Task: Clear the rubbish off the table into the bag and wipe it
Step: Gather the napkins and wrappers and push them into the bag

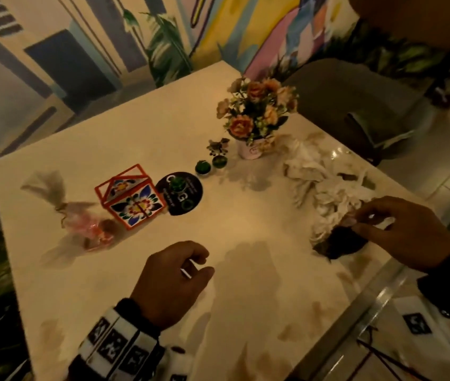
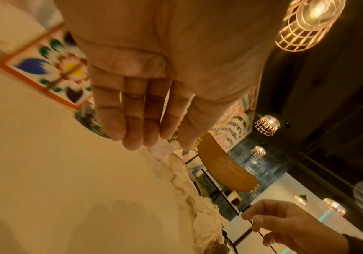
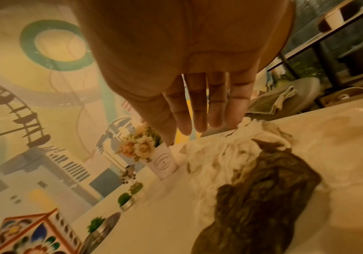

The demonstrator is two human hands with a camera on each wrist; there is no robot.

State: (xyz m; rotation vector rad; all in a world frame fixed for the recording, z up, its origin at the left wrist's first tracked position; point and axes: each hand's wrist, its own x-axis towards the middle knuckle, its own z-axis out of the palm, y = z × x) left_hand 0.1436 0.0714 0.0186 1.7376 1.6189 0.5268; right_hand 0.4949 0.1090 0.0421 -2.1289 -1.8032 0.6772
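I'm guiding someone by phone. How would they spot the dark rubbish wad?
Start at the flower pot on the white table, then follow the crumpled white tissues toward the right hand. The dark wad lies just below it, the pile's only blackish lump.

We see a dim, warm amber scene. In the left wrist view, caged pendant lamps (image 2: 311, 20) glare at the upper right. On the table (image 1: 141, 127), soft shadows lie at its near edge, and its right edge shows pale glare. Both wrist views are smeared by motion blur and bend strongly toward their borders.
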